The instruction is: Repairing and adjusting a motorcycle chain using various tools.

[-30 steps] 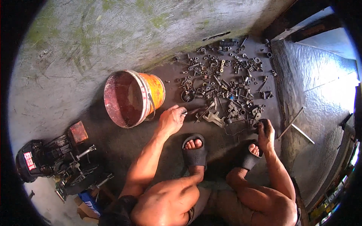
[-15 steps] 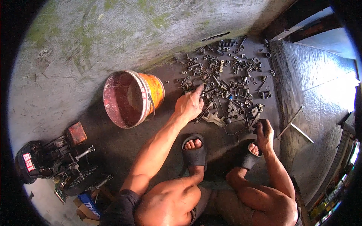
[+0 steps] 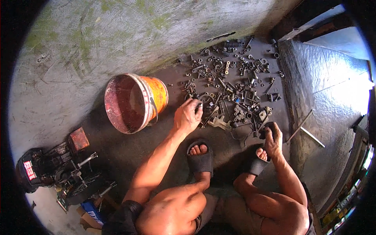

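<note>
Loose bolts, nuts, washers and springs (image 3: 228, 67) lie spread over the dark floor in front of me. My left hand (image 3: 188, 116) is at the near left edge of this spread, its fingers curled and thumb pressed in. A small pale spot shows at its fingertips, but I cannot make out what it is. Over by the right foot, my right hand (image 3: 273, 139) is closed, with something dark at its fingers that I cannot name. Between the hands lie a pale metal bracket (image 3: 220, 123) and a thin bent wire (image 3: 239, 138).
An orange bucket (image 3: 159, 94) lies tipped on its side at the left, its mouth toward me. Farther left sit dark machine parts (image 3: 58, 164) and a reddish block (image 3: 79, 139). Two crossed metal rods (image 3: 301, 127) rest at the right. A stained wall (image 3: 117, 35) rises behind.
My left hand has drawn back from among the hardware, toward me and slightly left, and its extended fingers have curled in. My right hand has stayed nearly in place.
</note>
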Tool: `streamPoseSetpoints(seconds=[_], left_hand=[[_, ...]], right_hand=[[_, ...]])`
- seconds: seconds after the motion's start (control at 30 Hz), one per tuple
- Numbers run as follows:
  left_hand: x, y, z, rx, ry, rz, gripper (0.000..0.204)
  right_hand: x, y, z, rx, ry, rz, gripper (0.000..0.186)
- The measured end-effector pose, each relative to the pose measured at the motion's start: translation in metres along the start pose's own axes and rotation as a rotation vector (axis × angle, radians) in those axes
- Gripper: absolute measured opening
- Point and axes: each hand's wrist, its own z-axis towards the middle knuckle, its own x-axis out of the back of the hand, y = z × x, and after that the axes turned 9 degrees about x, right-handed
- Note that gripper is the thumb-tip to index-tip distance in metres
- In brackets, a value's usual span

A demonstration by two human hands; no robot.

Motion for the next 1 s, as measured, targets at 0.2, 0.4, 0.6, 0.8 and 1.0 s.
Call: streamPoseSetpoints(seconds=[0.2,0.4,0.6,0.8,1.0], left_hand=[[-0.007,0.018,0.033,-0.072,0.007,0.032,0.023],[-0.006,0.016,0.034,-0.021,-0.146,0.249,0.028],[-0.010,0.019,0.037,-0.037,-0.076,0.222,0.025],[-0.019,0.024,0.046,-0.092,-0.069,0.212,0.021],[-0.024,0.025,0.046,-0.119,-0.028,0.176,0.016]], right_hand=[[0.001,-0.005,0.002,-0.062,-0.005,0.038,0.014],[0.004,-0.004,-0.011,-0.109,0.001,0.063,0.016],[0.002,-0.013,-0.012,-0.100,-0.043,-0.048,0.017],[-0.002,-0.013,-0.009,-0.121,-0.079,0.025,0.016],[0.000,-0.013,-0.012,-0.099,-0.054,0.045,0.015]])
